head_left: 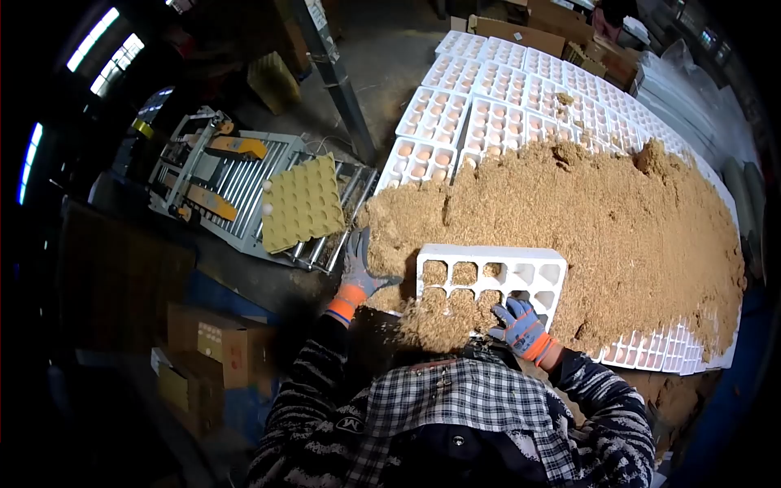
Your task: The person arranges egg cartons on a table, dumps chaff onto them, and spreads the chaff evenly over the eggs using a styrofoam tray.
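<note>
While my left hand [359,275] spreads beside the sawdust [529,195], my right hand [522,329] bends at 1 foam tray [492,253], pinch unclear; a roller conveyor [250,175] stands far left.

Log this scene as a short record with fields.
left hand: gloved, fingers spread at the edge of the brown loose material
right hand: gloved, at the near side of the white tray
white tray: loose material in the left cells; far-right cells look empty
beyond: egg-filled white trays, some partly covered
off to the left: yellow egg tray on a roller conveyor
</note>
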The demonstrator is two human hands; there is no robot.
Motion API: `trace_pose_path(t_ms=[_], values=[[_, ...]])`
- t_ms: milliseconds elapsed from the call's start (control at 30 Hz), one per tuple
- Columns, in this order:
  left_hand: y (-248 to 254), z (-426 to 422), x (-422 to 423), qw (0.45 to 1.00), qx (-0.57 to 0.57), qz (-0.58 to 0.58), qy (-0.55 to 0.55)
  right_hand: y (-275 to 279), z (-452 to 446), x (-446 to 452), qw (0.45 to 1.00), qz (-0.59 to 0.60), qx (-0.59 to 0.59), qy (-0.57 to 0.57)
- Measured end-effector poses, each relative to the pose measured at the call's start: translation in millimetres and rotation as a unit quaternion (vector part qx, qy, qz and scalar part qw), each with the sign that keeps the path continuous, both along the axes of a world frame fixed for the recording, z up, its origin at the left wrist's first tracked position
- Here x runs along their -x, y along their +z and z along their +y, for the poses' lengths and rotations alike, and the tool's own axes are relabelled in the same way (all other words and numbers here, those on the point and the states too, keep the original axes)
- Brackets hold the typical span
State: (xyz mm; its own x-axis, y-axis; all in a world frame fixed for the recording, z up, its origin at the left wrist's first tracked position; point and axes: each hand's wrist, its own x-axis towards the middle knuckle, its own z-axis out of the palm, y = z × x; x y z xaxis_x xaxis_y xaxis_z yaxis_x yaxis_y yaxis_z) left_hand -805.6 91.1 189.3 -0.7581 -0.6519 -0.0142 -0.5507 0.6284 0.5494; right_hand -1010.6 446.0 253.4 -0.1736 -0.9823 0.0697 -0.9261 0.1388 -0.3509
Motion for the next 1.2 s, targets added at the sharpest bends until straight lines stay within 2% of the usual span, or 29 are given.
trace_pose_path(t_ms=[33,67,100,167,200,233,300,333,367,400,433,467,500,533,567,600,633,700,733,767,833,900,1000,1133,1200], values=[[-25,-3,-3,0.998,0.047,0.026,-0.016,1,-10,9,1.000,-0.008,0.013,-0.001],[-49,-7,-1,0.981,0.021,-0.191,-0.005,-5,-17,22,0.998,0.022,0.034,0.038],[-45,-4,7,0.976,0.055,-0.212,-0.008,-15,-22,33,0.995,0.051,0.051,0.074],[-38,-9,35,0.907,0.161,-0.389,-0.024,-23,-45,71,0.982,0.122,0.057,0.136],[-43,-16,53,0.945,0.192,-0.260,-0.045,-31,-59,91,0.980,0.132,0.073,0.128],[-51,-28,73,0.943,0.251,-0.205,-0.081,-39,-79,114,0.978,0.145,0.092,0.118],[-84,-69,131,0.876,0.403,-0.198,-0.176,-55,-120,167,0.973,0.175,0.101,0.113],[-96,-91,165,0.830,0.469,-0.209,-0.218,-52,-141,189,0.970,0.214,0.083,0.075],[-103,-111,197,0.810,0.494,-0.214,-0.233,-46,-164,211,0.964,0.254,0.066,0.037],[-70,-107,229,0.916,0.296,-0.217,-0.163,-42,-186,231,0.959,0.276,0.055,-0.020],[-35,-102,261,0.987,0.055,-0.145,-0.037,-38,-201,252,0.950,0.298,0.042,-0.077],[1,-97,293,0.988,-0.095,-0.068,0.104,-25,-203,273,0.950,0.278,0.064,-0.124],[6,-91,302,0.989,-0.099,-0.069,0.089,-6,-195,288,0.947,0.256,0.085,-0.173],[3,-85,308,0.991,-0.102,0.082,-0.018,31,-177,289,0.937,0.261,0.076,-0.218],[0,-73,313,0.959,-0.107,0.233,-0.121,23,-153,314,0.921,0.270,0.103,-0.262],[7,-49,307,0.977,0.000,0.128,-0.171,27,-121,327,0.900,0.282,0.103,-0.316],[16,-24,290,0.970,0.113,0.022,-0.215,29,-80,341,0.881,0.277,0.101,-0.370],[27,17,260,0.939,0.118,-0.030,-0.321,43,2,340,0.824,0.259,0.076,-0.499],[21,28,242,0.928,0.125,-0.053,-0.347,33,49,350,0.773,0.279,0.044,-0.567],[15,33,231,0.916,0.131,-0.078,-0.372,28,91,352,0.723,0.250,-0.007,-0.643],[11,37,228,0.918,0.141,-0.079,-0.361,-11,182,383,0.593,0.192,-0.113,-0.774],[6,41,227,0.924,0.150,-0.085,-0.342,-20,215,389,0.508,0.067,-0.135,-0.848],[5,36,230,0.927,0.124,-0.070,-0.347,-14,145,400,0.491,0.055,-0.176,-0.851],[14,39,232,0.926,0.137,-0.091,-0.339,-45,53,415,0.613,0.068,-0.117,-0.779],[12,39,232,0.930,0.137,-0.084,-0.330,-38,-20,403,0.655,0.076,-0.137,-0.739]])
